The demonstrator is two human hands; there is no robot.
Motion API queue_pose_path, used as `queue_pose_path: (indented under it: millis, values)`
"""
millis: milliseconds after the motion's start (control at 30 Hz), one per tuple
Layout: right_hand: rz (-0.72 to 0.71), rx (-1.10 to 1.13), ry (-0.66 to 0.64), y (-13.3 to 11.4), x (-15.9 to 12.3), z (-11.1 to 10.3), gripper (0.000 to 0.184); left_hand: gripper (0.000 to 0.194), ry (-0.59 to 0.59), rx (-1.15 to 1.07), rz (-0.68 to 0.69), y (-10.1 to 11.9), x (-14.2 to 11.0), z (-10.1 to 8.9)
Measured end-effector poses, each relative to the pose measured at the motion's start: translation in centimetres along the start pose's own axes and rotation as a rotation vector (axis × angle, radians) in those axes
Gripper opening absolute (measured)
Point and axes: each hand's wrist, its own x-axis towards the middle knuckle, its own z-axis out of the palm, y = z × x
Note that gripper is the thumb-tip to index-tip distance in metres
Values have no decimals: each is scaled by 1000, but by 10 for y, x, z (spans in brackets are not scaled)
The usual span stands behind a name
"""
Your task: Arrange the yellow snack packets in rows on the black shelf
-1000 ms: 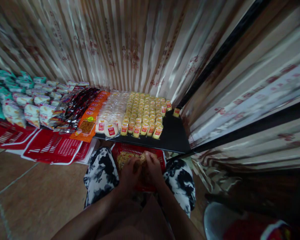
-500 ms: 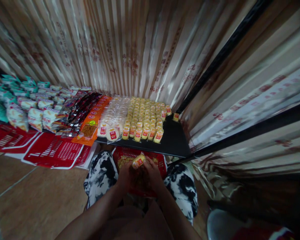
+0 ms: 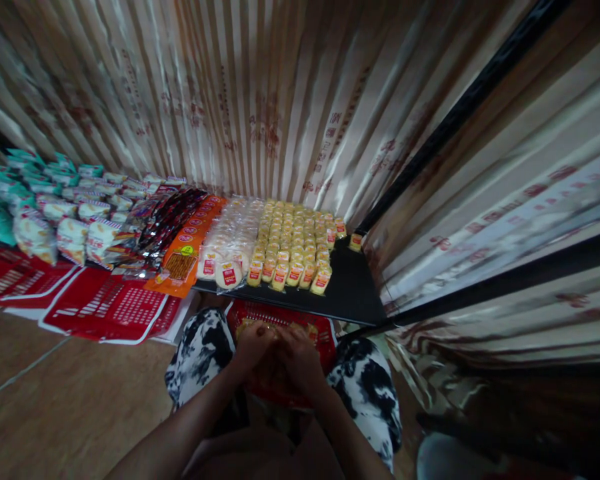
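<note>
A red basket [image 3: 325, 331] rests on my lap between my black-and-white patterned knees. Both hands are down in it, close together. My left hand [image 3: 253, 347] and my right hand [image 3: 300, 357] have their fingers curled around something in the basket that I cannot make out in the dim light. Just beyond the basket a black shelf [image 3: 353, 287] carries neat rows of small yellow packets with red labels [image 3: 293, 240]. One yellow packet [image 3: 355, 241] stands apart at the shelf's back right.
Left of the yellow rows lie white round packets [image 3: 227, 250], orange packets [image 3: 185, 247], dark packets [image 3: 167, 210], white bags [image 3: 75, 230] and teal bags [image 3: 10, 193]. Flat red baskets [image 3: 105, 307] lie below them. Striped curtains [image 3: 260, 100] close in behind and right.
Half a second ago my hands held a yellow packet up above the basket. They have dropped into the basket and the packet no longer shows. The view shifted slightly.
</note>
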Motion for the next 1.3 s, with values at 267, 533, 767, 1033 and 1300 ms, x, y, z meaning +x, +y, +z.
queue_pose_path:
  millis: [267,533,767,1033,1300]
  values:
    - [188,302,55,-18,33,-2,32,30,162,-389,70,18,18,-18]
    - [304,397,165,-39,73,-10,24,22,305,-458,157,25,31,-24]
    - [267,436,254,-44,100,-3,24,25,411,-274,321,26,44,-26]
    - [137,303,384,-37,103,12,28,29,432,-153,396,18,52,-24]
    - [114,376,436,-36,97,24,39,38,449,-73,451,11,57,-19]
